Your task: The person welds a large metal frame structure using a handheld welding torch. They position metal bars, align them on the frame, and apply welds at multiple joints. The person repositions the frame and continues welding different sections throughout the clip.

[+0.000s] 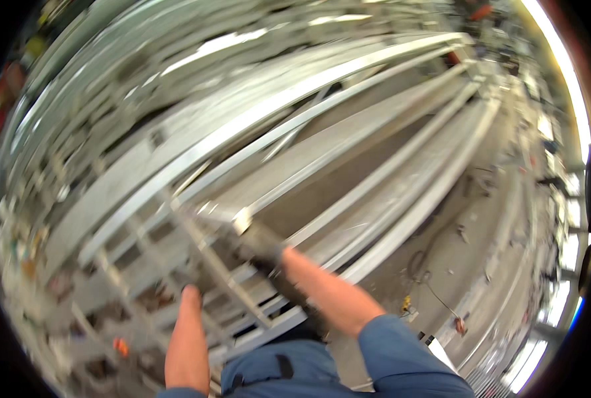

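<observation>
A long frame of pale metal bars [368, 182] stretches from in front of me to the far right. My right hand [261, 247], in a dark grey glove, is at the frame's near end. Right by its fingers is a small whitish block-shaped piece [242, 221]; blur hides whether I grip it or only touch the metal there. Lower and to the left, my left hand [193, 292] is a dark smear beside the narrow crossbars [216, 265]. The fingers of both hands are smeared by motion.
More long metal profiles [222, 46] lie stacked beyond the frame. A dark cable or hose [418, 262] and a small yellow item [407, 305] lie on the floor at right, with scattered scraps. An orange object [120, 346] shows among bars at lower left.
</observation>
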{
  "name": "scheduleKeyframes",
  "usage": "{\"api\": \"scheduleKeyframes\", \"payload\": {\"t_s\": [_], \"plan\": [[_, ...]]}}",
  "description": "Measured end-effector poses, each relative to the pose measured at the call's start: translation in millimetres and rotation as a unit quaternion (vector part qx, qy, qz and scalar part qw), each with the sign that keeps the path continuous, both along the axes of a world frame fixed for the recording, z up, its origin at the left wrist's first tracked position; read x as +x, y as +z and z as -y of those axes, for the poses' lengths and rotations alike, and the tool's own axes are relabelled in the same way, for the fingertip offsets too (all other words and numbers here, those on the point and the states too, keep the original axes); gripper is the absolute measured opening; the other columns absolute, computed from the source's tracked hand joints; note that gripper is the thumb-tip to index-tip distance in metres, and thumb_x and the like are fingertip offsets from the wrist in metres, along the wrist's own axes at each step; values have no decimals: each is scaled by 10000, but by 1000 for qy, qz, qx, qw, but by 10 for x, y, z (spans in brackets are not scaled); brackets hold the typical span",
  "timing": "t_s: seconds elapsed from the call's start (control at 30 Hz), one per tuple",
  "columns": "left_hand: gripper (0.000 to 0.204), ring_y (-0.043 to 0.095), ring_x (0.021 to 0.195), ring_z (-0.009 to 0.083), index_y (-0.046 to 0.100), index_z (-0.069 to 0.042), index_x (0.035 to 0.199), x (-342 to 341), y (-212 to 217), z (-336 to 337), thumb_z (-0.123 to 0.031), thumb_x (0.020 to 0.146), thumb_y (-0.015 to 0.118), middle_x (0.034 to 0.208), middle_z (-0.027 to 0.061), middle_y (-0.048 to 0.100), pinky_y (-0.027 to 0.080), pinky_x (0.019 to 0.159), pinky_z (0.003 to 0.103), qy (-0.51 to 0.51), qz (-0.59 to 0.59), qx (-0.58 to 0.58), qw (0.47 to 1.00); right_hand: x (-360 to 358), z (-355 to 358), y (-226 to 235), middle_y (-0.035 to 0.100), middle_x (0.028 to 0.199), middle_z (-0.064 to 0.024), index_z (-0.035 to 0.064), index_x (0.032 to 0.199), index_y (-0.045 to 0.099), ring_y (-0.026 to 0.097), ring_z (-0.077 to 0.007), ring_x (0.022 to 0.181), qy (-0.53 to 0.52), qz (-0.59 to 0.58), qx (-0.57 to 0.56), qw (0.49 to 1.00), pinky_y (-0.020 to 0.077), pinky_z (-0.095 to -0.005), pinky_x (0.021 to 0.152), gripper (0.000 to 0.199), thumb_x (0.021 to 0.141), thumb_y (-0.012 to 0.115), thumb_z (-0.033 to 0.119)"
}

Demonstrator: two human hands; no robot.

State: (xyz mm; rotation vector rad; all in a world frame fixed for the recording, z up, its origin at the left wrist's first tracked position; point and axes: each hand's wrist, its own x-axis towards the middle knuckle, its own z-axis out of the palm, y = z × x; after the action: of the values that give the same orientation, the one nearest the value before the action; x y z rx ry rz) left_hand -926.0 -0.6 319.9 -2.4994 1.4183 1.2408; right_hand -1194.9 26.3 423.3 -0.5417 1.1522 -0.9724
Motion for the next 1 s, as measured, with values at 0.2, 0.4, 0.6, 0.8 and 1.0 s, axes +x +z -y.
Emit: {"api": "scheduleKeyframes", "payload": {"t_s": [0.2,0.4,0.6,0.8,1.0], "plan": [[1005,674,723,232,800,12,786,237,-925,31,-907,904,410,706,132,726,523,715,446,-16,19,39,999,-263,-710,366,582,852,53,85,1361,616,481,-54,672,-108,48,46,992,424,-251,559,454,1018,706,369],[1026,710,793,347,778,51,839,111,-946,299,-895,915,388,770,185,747,530,747,494,3,-43,15,999,-605,-2155,930,616,907,35,98,1367,622,550,-58,694,-166,-125,-9,978,501,-270,598,351,1067,641,278],[670,711,807,472,733,10,769,-55,-319,-252,-612,967,581,817,272,726,524,729,552,-205,82,-173,960,-796,-4111,508,701,898,-22,95,1355,640,671,-100,747,-285,-325,112,895,569,-282,664,360,1064,636,307],[820,638,1177,472,651,8,1328,-1502,239,-1753,-572,769,800,1245,303,681,455,1069,560,-463,-103,-304,826,-1019,-5852,-737,717,815,-80,65,1285,630,700,-160,662,-493,-112,133,853,597,-329,599,362,1053,649,342],[1256,537,1311,366,376,7,1540,-3318,-9,-2951,-662,607,886,1415,187,543,391,1133,521,-627,50,-266,731,-1364,-6694,-524,729,828,-119,43,1307,598,723,-202,671,-513,-140,231,815,635,-367,618,381,1052,650,322]]}}
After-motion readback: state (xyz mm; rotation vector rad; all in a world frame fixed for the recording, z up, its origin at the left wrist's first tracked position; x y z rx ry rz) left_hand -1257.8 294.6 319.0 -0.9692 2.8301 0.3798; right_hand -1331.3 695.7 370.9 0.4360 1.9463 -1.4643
